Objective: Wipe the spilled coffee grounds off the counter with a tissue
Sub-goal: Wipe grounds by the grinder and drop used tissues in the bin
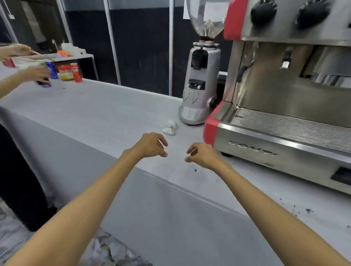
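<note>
The grey counter (101,116) runs away from me to the far left, and the biggest thing on it is the steel and red espresso machine (289,99) filling my right side, its drip tray edge close beside my right hand (201,154). Behind its near corner stands the silver grinder (200,85) with its clear hopper (207,12) on top. At the far end of the counter another person's two hands (35,73) reach among red and blue packets (67,72) by a small shelf; that part is blurred. Both my forearms stretch out over the counter edge, my left hand (151,145) just apart from the right one, each with fingers loosely curled and half open, holding nothing. The crumpled white tissue (170,128) lies on the counter just beyond my left hand, near the grinder's base. Dark coffee grounds (306,210) speckle the counter at my lower right, in front of the machine, with a few specks (195,170) just below my right wrist.
</note>
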Available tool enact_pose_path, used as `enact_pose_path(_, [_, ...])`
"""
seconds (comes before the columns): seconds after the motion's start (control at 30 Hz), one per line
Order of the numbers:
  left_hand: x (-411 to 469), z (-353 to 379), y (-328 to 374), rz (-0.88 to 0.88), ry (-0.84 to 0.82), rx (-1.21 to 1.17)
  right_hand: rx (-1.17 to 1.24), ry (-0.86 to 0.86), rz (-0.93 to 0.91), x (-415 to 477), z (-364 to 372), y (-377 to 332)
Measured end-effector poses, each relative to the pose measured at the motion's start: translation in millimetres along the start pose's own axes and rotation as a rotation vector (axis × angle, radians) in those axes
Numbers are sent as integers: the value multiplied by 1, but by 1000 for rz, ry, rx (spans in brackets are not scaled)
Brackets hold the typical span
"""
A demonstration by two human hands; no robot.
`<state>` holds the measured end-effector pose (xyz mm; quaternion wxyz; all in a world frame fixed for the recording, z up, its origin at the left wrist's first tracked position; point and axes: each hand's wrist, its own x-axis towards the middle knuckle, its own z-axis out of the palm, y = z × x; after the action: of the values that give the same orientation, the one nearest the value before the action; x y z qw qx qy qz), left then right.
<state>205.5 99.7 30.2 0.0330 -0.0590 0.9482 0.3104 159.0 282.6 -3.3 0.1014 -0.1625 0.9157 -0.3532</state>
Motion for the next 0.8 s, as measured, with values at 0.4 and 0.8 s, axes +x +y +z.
enact_pose_path(0.4, [164,-35,-41,128,35,-36,-31,83,65,151,29,-21])
enact_pose_path(0.8, [285,-20,-44,545,-338,176,-28,236,320,209,55,-23])
